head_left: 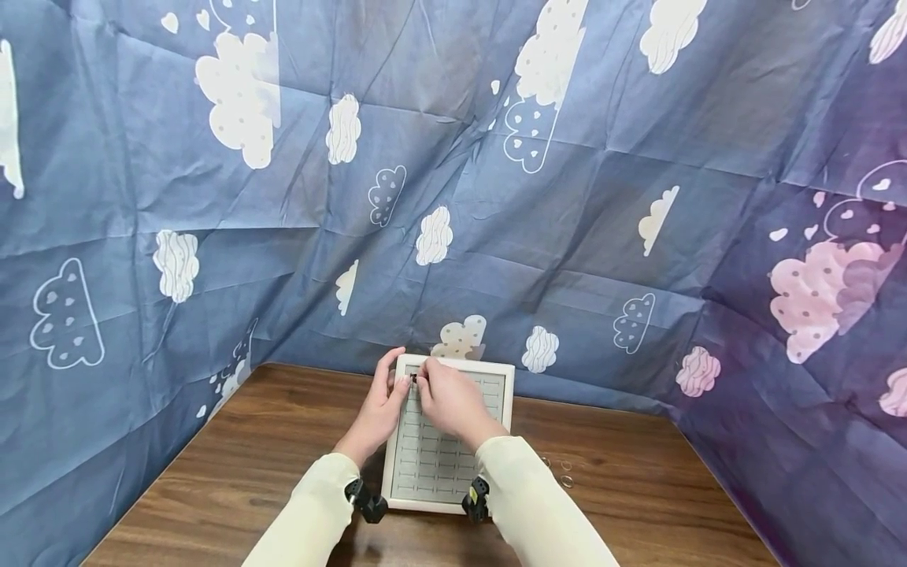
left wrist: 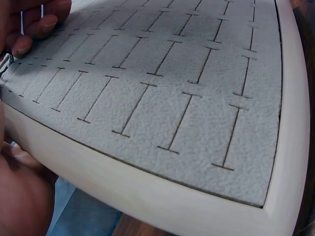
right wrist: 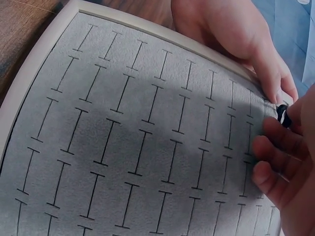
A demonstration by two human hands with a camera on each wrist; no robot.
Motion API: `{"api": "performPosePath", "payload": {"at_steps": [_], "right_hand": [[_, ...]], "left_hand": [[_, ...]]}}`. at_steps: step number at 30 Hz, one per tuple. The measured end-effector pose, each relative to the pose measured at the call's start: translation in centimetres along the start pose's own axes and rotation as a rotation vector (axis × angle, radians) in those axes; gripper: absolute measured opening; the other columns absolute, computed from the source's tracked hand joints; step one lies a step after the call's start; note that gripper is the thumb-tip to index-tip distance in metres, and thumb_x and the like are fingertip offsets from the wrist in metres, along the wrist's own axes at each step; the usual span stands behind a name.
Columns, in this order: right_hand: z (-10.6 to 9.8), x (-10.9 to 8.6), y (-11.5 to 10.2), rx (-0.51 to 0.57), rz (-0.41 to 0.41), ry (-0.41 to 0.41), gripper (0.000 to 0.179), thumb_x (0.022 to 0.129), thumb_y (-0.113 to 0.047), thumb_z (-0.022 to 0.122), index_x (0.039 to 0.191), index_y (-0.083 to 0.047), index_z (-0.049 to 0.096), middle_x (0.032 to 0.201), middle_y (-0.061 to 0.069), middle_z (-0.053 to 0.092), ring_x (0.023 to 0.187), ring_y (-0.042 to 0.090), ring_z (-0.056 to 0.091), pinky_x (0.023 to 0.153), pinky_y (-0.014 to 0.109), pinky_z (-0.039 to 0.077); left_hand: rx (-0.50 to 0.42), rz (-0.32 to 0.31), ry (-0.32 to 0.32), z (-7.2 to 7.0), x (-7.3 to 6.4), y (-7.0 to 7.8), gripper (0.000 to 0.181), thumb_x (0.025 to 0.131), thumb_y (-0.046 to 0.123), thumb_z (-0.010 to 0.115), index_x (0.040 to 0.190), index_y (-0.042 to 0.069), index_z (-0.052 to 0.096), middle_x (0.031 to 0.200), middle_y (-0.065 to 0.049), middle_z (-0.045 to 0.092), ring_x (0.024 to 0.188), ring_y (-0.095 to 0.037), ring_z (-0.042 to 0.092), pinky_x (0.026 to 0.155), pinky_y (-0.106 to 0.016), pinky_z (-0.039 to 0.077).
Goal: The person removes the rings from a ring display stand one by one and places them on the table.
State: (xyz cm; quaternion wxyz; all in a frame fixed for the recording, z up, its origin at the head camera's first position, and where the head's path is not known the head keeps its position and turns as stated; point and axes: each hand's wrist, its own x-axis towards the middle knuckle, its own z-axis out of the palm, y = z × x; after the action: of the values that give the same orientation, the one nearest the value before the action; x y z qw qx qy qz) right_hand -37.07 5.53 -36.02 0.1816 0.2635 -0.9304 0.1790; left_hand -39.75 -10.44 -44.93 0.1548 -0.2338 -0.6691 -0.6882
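Observation:
A ring display tray (head_left: pixel 430 465) with a pale frame and grey padded slots is propped up on the table. My left hand (head_left: pixel 379 413) grips its upper left edge, with the thumb at the front near the corner slot. In the right wrist view the left hand (right wrist: pixel 236 39) lies along the frame. My right hand (head_left: pixel 453 398) reaches over the tray's upper left corner. Its fingertips pinch a small dark, shiny ring (right wrist: pixel 283 116) at the corner slot. Fingers partly cover the ring, so how deep it sits in the slot is hidden.
Several thin, clear-looking loops (head_left: pixel 566 474) lie on the brown wooden table (head_left: pixel 638 488) right of the tray. A blue cloth (head_left: pixel 482 220) with cloud prints hangs behind and at both sides.

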Motion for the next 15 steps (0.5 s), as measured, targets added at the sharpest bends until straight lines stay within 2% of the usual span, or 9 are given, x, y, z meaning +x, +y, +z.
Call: {"api": "performPosePath", "payload": {"at_steps": [8,15], "right_hand": [[-0.9,-1.0,0.4,0.115,-0.028,-0.02,0.011,0.112,-0.019,0.054,0.103,-0.014,0.058,0.084,-0.002,0.058,0.076,0.015,0.056,0.073,0.035,0.049],[-1.8,-2.3,2.2,0.133,-0.006,-0.001,0.011,0.111,-0.022,0.056,0.101,-0.018,0.058,0.081,-0.005,0.056,0.073,0.011,0.054,0.071,0.031,0.047]], "left_hand": [[-0.004,0.014,-0.004,0.0,0.1,-0.3,0.051,0.116,0.009,0.044,0.164,0.014,0.026,0.136,-0.031,0.062,0.098,-0.007,0.069,0.083,-0.028,0.058],[-0.007,-0.027,-0.008,0.0,0.0,0.0,0.051,0.117,0.01,0.043,0.165,0.021,0.027,0.137,-0.027,0.064,0.097,-0.01,0.071,0.083,-0.03,0.059]]}}
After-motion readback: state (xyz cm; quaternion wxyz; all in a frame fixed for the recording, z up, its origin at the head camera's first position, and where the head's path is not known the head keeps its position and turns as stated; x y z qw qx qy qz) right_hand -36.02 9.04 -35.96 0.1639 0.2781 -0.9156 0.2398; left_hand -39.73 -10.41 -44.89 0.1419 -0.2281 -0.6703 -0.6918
